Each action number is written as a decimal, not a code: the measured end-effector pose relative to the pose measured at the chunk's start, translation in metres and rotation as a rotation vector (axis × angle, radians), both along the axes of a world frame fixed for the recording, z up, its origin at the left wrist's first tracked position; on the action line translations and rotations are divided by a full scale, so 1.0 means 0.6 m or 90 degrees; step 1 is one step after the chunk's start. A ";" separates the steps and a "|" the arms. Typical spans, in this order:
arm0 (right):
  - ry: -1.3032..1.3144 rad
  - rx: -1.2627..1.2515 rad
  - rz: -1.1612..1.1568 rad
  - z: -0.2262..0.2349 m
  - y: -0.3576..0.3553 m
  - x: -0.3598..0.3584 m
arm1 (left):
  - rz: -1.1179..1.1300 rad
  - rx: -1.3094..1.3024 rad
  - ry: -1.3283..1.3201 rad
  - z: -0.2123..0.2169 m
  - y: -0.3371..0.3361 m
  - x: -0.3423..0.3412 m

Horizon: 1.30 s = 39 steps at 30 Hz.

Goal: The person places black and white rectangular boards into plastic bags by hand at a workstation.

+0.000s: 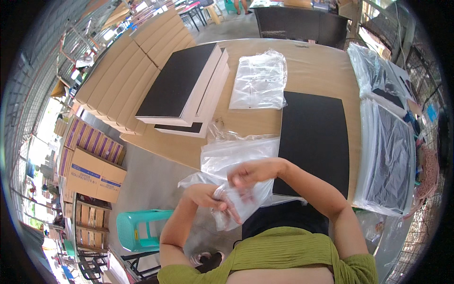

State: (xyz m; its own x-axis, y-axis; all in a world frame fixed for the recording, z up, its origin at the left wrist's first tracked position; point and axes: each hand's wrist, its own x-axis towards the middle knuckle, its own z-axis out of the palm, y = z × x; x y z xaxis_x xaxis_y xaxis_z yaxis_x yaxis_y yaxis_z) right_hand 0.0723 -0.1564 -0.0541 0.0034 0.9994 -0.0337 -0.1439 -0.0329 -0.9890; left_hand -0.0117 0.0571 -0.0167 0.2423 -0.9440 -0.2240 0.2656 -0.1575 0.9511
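Observation:
At the near edge of the table, my left hand [210, 196] grips a clear plastic bag [231, 213], which hangs crumpled below the fingers. My right hand [253, 173] hovers just over the same bag; its fingers are smeared by motion, so their grip does not show. Beneath and behind both hands lies a pile of clear plastic sleeves [241, 151]. A large black board [314, 137] lies flat to the right of it. Farther back, a folded stack of clear bags [258, 80] rests on the brown tabletop [312, 66].
Thick stacks of black-topped boards [179, 85] stand at the back left, beside rows of brown cartons [123, 75]. Plastic-wrapped black boards [385, 156] line the right edge. A teal stool [137, 229] and a printed cardboard box [94, 175] are on the floor to the left.

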 end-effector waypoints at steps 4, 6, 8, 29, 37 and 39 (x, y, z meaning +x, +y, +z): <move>0.176 0.437 0.370 -0.036 -0.072 -0.063 | 0.118 -0.123 -0.123 -0.060 0.051 -0.028; -0.004 0.602 0.322 0.002 -0.137 -0.072 | 0.542 -0.420 0.092 -0.049 -0.031 -0.096; 0.017 0.645 0.151 0.061 -0.184 -0.078 | 0.423 -0.464 0.133 -0.066 -0.038 -0.085; -0.021 0.464 -0.048 -0.021 -0.374 -0.115 | 0.444 -0.394 0.223 0.002 -0.181 -0.048; 0.409 -0.076 -0.592 -0.012 -0.382 -0.198 | 0.154 -0.787 0.252 -0.059 -0.206 0.019; 0.448 0.115 -0.401 -0.074 -0.363 -0.205 | 0.272 -0.806 0.518 -0.080 -0.184 0.017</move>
